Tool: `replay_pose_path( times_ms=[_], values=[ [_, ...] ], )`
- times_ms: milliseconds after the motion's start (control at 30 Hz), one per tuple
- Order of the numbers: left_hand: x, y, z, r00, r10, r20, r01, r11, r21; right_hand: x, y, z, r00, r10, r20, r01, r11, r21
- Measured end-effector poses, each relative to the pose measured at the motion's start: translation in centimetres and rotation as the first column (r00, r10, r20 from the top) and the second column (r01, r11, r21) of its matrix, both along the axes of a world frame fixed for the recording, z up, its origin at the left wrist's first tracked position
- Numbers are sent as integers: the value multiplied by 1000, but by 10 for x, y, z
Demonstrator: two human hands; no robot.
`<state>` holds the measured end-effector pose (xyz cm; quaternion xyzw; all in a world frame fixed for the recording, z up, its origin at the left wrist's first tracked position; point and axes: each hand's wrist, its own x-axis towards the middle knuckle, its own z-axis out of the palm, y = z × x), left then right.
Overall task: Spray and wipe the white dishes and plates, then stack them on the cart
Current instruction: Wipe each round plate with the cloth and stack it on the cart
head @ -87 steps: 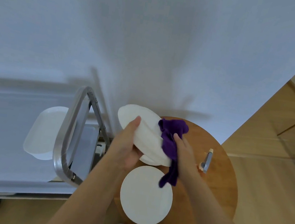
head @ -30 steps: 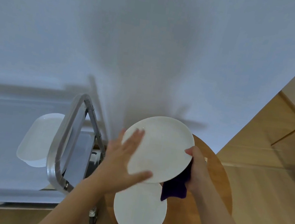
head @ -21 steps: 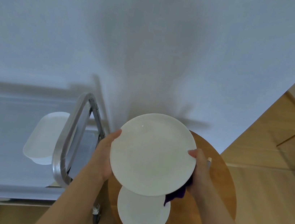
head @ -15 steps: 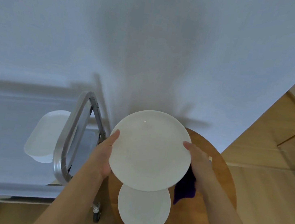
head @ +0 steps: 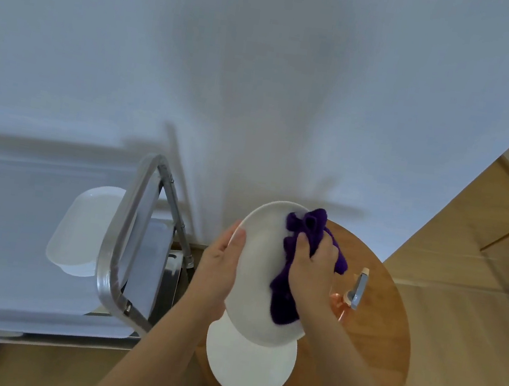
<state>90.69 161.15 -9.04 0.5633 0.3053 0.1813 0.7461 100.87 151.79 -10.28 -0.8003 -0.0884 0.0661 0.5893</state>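
Plate [head: 259, 278] flipped since a second ago | left hand [head: 219, 269] gripped rim at 9 o'clock | right hand [head: 313, 268] pressed purple cloth [head: 297, 264] on it | second face wiping, stacking pending

Cart handle [head: 124, 240] bars way to cart top – spray bottle [head: 357, 289] beside hands

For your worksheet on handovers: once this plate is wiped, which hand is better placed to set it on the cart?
Probably the left hand. It already grips the plate by its rim on the side nearest the cart, while the right hand is busy pressing the purple cloth on the plate's far side.
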Motion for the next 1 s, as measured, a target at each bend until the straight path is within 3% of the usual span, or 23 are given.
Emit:
replay_pose_path(
  times_ms=[100,200,367,433,533,633,667,700,833,900,1000],
  values=[
    [2,-4,-7,999,-32,-18,32,999,9,-17,19,0,992,110,54,-113,992,53],
    [0,1,-12,999,12,-50,-15,997,-70,-40,30,-2,943,293,156,-292,956,-29],
    [-5,20,-21,969,177,-173,-197,975,-106,-62,16,-21,869,494,11,-489,863,-131],
    [-11,26,-30,955,200,-218,-224,970,-91,-61,2,-27,797,604,-18,-591,772,-232],
    [-22,29,-45,942,215,-257,-247,964,-99,-44,-20,-35,658,749,-73,-685,556,-470],
    [-33,29,-71,906,239,-349,-254,967,2,-25,-40,-53,654,736,-176,-610,376,-697],
    [-36,28,-81,895,231,-382,-245,969,12,-22,-46,-60,684,704,-191,-584,372,-722],
    [-38,25,-90,880,220,-420,-234,972,19,-19,-50,-67,730,654,-197,-564,414,-715],
    [-47,10,-122,808,181,-560,-272,959,-83,-12,-65,-83,922,335,-194,-384,729,-567],
    [-51,4,-139,793,179,-583,-292,951,-104,-13,-72,-89,957,209,-200,-281,837,-470],
    [-50,-5,-163,760,144,-634,-270,957,-107,-13,-82,-99,964,113,-239,-194,916,-352]
  ],
)
